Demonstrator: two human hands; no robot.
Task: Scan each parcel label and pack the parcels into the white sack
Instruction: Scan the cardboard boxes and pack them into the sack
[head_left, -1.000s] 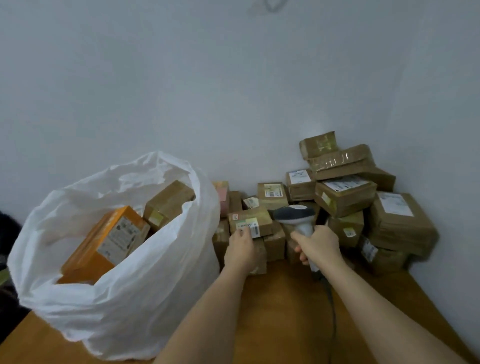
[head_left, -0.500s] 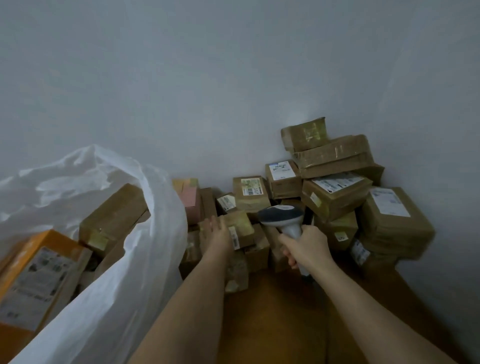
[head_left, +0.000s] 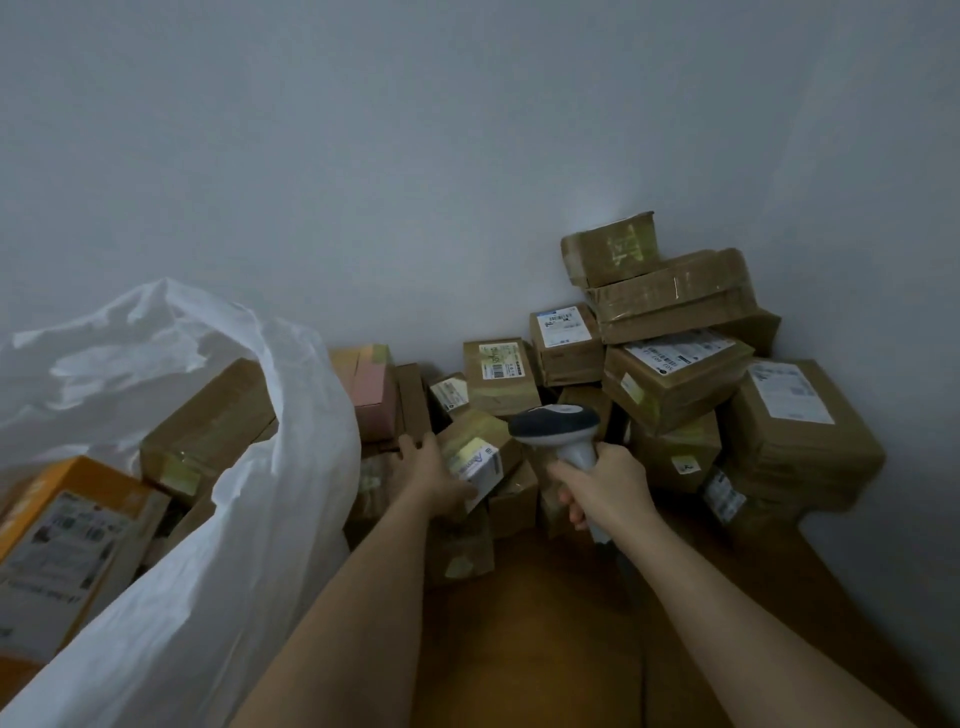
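Observation:
My left hand grips a small brown parcel at the front of the pile, tilted, with its white label facing up and right. My right hand holds a grey handheld scanner by its handle, the head just right of that parcel. The white sack stands open at the left with an orange box and a brown box inside. A heap of brown parcels fills the corner.
The parcels lie on a wooden table pushed into a corner of grey walls. A pink box stands behind the sack's rim. The scanner's cable runs down along my right forearm.
The view has swung right and closer, pushing the sack to the left edge. My left hand has tilted and lifted the small parcel slightly; the scanner stays beside it.

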